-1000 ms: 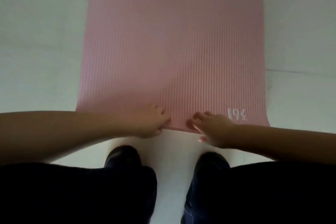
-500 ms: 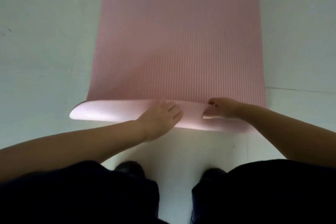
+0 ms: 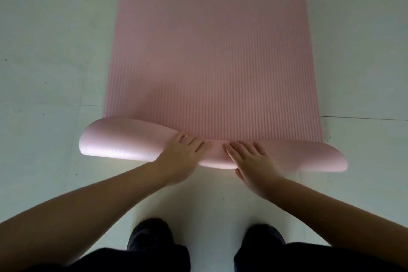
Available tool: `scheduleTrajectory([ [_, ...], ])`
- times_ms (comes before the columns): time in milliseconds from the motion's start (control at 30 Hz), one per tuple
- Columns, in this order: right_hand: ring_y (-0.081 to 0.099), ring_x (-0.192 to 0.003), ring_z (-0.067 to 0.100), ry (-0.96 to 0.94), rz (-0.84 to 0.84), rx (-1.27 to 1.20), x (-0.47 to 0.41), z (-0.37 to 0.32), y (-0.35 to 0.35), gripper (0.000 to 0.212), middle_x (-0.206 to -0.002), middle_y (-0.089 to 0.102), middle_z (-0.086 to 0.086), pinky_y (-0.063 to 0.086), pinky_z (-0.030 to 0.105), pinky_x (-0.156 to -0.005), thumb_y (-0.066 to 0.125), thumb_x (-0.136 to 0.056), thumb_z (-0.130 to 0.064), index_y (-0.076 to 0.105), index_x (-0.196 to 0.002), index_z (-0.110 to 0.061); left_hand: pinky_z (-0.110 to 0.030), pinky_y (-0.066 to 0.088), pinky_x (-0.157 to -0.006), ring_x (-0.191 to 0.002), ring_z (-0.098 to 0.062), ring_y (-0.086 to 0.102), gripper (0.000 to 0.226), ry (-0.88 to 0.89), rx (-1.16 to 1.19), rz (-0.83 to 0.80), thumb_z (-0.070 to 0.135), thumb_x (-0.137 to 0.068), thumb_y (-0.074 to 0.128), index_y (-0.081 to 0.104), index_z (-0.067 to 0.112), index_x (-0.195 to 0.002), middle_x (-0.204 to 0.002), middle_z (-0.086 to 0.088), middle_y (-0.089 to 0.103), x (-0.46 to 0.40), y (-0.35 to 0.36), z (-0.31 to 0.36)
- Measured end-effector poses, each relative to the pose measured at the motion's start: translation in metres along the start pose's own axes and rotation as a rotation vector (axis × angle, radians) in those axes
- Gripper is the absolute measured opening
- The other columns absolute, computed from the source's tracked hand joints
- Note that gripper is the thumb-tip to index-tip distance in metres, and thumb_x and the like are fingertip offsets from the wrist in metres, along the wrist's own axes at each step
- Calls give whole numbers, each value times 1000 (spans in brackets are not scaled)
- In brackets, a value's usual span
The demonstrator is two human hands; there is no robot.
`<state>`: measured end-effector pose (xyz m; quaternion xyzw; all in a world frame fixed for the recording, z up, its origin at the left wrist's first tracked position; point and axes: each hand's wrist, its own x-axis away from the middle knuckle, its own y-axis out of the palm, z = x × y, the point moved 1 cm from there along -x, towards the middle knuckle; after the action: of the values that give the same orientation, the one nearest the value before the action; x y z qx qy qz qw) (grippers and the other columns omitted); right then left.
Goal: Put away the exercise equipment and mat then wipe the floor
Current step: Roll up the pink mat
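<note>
Pink ribbed foam exercise mat (image 3: 212,55): flat on the pale tiled floor (image 3: 48,51), near end turned over into a loose first roll (image 3: 123,141). Left hand (image 3: 183,157) and right hand (image 3: 251,159), grip flat-fingered, press the roll's middle only. Risks: unheld roll ends flare and telescope; slack core springs open; roll runs crooked.

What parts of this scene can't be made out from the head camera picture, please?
- Far end of the pink mat: cut off by the top edge of the head view.
- Inside of the rolled end: hidden by its own outer layer.
- Left hand and right hand palms: pressed against the roll, so unseen.
- Other exercise equipment: none within the frame.
- Shoes: partly covered by dark trousers.
</note>
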<state>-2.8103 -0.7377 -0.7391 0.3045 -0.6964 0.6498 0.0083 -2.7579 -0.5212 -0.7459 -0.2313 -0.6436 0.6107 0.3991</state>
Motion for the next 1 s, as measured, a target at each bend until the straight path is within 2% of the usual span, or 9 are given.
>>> scheduleTrajectory([
  [200,59,-93,23,-14,-51,-215,-18,10,-37,43,-118,59,2,50,32,-74,44,-97,-24,37,-140,-23,-31,44,-57,-70,-26,60,63,-73,16,-32,39,-61,82,52,17,-112,-85,-6,62,4,-13,-11],
  [300,60,-86,19,-19,-91,-209,-17,12,-48,35,-108,64,1,52,34,-77,44,-96,-24,47,-130,-24,-35,43,-75,-98,-29,56,42,-149,189,-141,33,-89,58,49,17,-127,-110,-8,58,1,-22,-7],
  [367,59,-81,17,-29,-173,-235,-18,11,-50,32,-101,66,1,51,30,-76,45,-96,-25,50,-127,-22,-35,42,-80,-105,-28,54,39,-170,275,-218,34,-93,51,47,18,-128,-117,-7,56,5,-23,-4],
  [600,50,-118,26,83,-537,-481,-30,8,-23,42,-133,52,14,37,30,-93,51,-93,-19,47,-133,-8,-27,35,-70,-97,-20,56,41,-259,620,-493,49,-86,61,55,19,-113,-109,-1,61,9,-13,-18],
  [667,51,-113,26,125,-435,-467,-29,18,-23,45,-130,53,10,41,33,-92,57,-90,-27,46,-132,-13,-27,35,-71,-94,-20,54,44,-275,632,-506,53,-86,58,56,18,-113,-110,-3,61,0,-10,-26],
  [767,49,-118,29,73,-80,-73,-20,25,-26,60,-131,49,10,43,41,-97,57,-88,-44,40,-138,-15,-29,39,-78,-100,-23,55,42,-295,657,-543,50,-90,54,55,17,-116,-115,-5,60,-12,-6,-38],
  [867,60,-102,34,-62,256,13,-6,6,-22,46,-116,60,16,51,44,-85,55,-84,-30,49,-125,-11,-36,42,-90,-110,-27,52,46,-274,448,-505,57,-90,46,49,20,-118,-121,-7,54,-16,-4,-45],
  [933,58,-112,33,-109,252,49,6,-10,-10,53,-125,59,15,49,50,-92,53,-82,-33,46,-129,-10,-37,38,-89,-114,-27,48,53,-266,183,-375,60,-90,41,47,18,-122,-124,-5,48,-13,-4,-41],
  [1000,47,-129,32,-109,142,106,20,-18,2,80,-139,50,17,42,57,-99,68,-73,-43,38,-137,-6,-36,43,-80,-99,-27,55,54,-246,12,-125,60,-81,54,56,14,-110,-110,-7,56,-12,-6,-38],
])
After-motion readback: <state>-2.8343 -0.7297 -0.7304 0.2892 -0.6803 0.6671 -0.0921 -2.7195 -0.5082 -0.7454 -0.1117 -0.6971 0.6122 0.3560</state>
